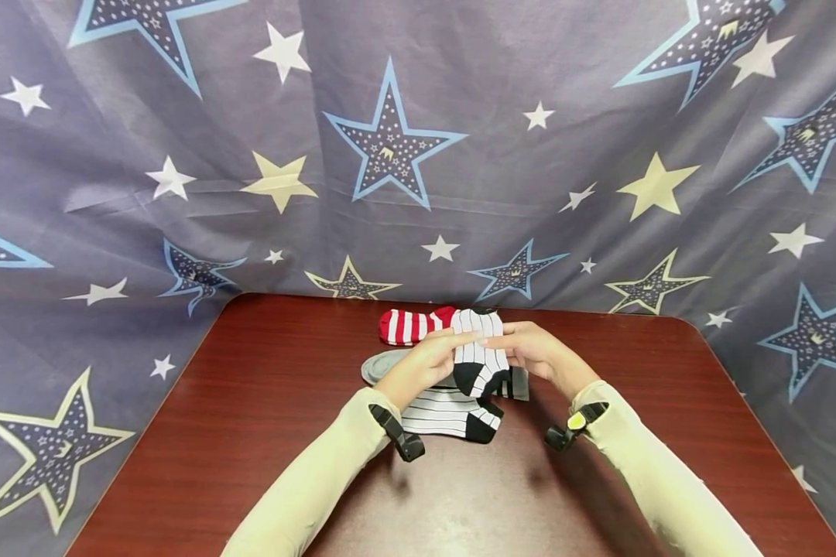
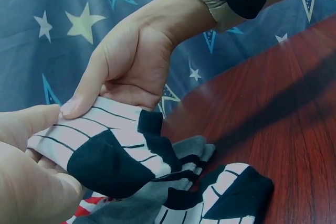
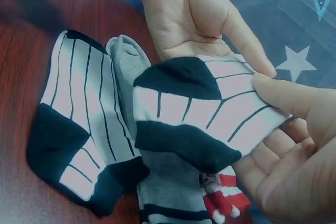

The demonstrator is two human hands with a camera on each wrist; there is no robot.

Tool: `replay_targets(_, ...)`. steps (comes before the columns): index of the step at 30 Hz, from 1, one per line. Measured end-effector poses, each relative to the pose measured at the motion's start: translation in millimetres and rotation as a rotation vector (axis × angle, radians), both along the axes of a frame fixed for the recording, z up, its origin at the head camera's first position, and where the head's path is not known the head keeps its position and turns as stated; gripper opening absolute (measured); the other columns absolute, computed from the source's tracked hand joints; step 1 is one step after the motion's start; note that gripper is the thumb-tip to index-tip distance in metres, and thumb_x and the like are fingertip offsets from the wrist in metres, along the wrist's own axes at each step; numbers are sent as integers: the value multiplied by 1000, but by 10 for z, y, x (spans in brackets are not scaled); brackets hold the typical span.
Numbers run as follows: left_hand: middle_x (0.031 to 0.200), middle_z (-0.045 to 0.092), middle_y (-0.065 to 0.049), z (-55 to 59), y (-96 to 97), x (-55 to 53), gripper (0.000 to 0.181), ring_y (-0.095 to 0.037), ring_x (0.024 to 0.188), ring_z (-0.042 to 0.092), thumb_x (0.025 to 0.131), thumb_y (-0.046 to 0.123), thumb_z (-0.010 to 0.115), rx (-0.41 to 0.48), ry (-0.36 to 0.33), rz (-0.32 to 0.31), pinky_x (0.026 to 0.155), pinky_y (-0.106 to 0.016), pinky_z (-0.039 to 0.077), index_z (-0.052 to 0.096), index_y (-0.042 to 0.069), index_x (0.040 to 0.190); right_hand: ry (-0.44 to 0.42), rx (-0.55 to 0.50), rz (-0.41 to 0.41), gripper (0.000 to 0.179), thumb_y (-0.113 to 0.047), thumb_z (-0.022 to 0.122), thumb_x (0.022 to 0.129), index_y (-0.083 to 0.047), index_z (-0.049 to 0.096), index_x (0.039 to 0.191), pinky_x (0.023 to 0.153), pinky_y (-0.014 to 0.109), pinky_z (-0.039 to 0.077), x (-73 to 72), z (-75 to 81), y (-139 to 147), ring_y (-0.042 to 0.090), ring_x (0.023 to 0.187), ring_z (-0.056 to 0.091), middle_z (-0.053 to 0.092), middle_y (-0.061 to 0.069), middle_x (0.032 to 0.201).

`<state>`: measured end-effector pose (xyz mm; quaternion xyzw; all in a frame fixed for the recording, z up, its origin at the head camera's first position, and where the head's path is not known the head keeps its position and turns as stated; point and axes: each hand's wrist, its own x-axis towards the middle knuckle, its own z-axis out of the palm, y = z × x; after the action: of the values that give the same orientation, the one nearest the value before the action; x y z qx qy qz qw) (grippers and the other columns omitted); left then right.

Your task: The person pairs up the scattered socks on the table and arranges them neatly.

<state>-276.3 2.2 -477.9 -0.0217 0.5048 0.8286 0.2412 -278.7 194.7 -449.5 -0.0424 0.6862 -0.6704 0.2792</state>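
Both hands hold a white sock point(image 1: 479, 354) with thin black stripes and black patches, raised over the other socks. My left hand point(image 1: 430, 357) pinches one side between thumb and fingers, and my right hand point(image 1: 538, 352) pinches the other; the thumbs nearly meet on its front. In the right wrist view, the sock's black heel patch point(image 3: 178, 76) points away from my right hand. A matching striped sock point(image 1: 437, 411) lies flat on the table, nearest to me. Behind it are grey socks point(image 1: 385, 363) with black bands, partly covered by the hands and the held sock.
A red-and-white striped sock point(image 1: 406, 328) lies at the back, its right end behind the held sock. Everything rests on a dark red wooden table point(image 1: 265, 433). A star-patterned cloth point(image 1: 418, 155) hangs along the back and sides of the table.
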Motion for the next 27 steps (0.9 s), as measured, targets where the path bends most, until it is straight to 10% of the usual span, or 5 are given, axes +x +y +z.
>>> replay_targets(17,86,71,3,11,-100,-98,17,-7,82,68,100,-8,53,57,-8,123,73,-23,58,63,6,99,-9,82,40,16,-3,62,97,-7,70,111,77,27,54,7,-122,29,8,79,66,72,-8,86)
replay_targets(27,94,72,0,-64,-320,-96,23,-11,90,69,100,-11,50,91,-18,96,112,-44,47,65,5,106,-41,52,58,42,-1,57,99,10,50,139,84,27,56,28,-155,134,9,87,70,73,-7,95)
